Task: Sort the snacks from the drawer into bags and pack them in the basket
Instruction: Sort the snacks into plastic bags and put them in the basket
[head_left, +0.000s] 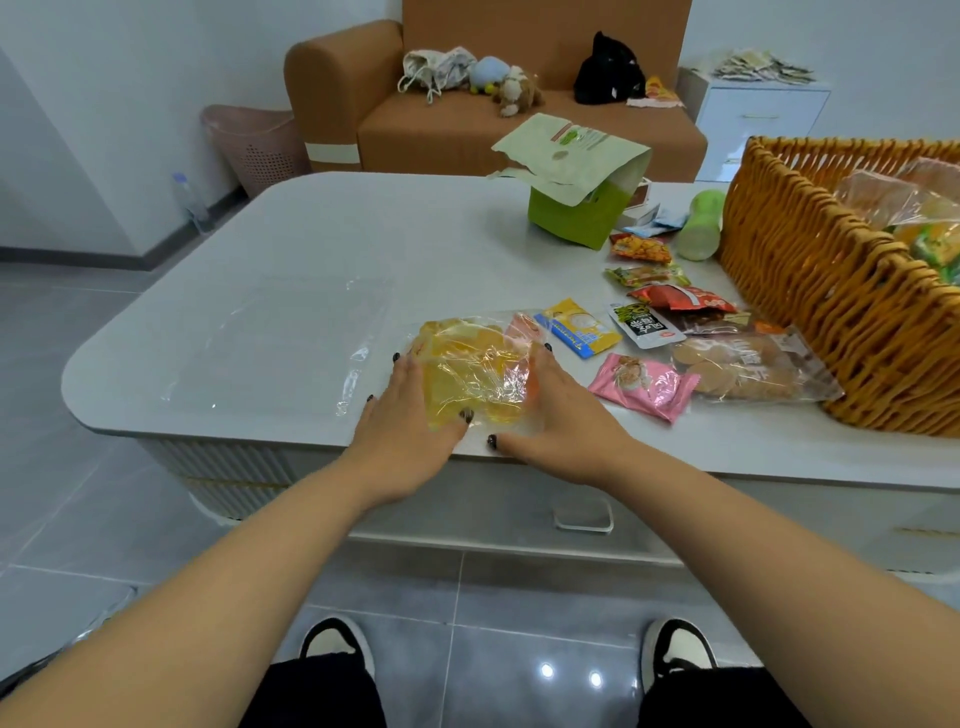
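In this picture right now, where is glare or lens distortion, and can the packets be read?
Head view: wide-angle bending curves the table edge and the basket; two lamp reflections shine on the floor tiles; glare on the clear bag between left hand and right hand hides its contents; print on the pink packet is too small to read.

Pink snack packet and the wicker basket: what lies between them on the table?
In the head view, a clear bag of round biscuits lies between the pink packet and the basket, reaching its wall.
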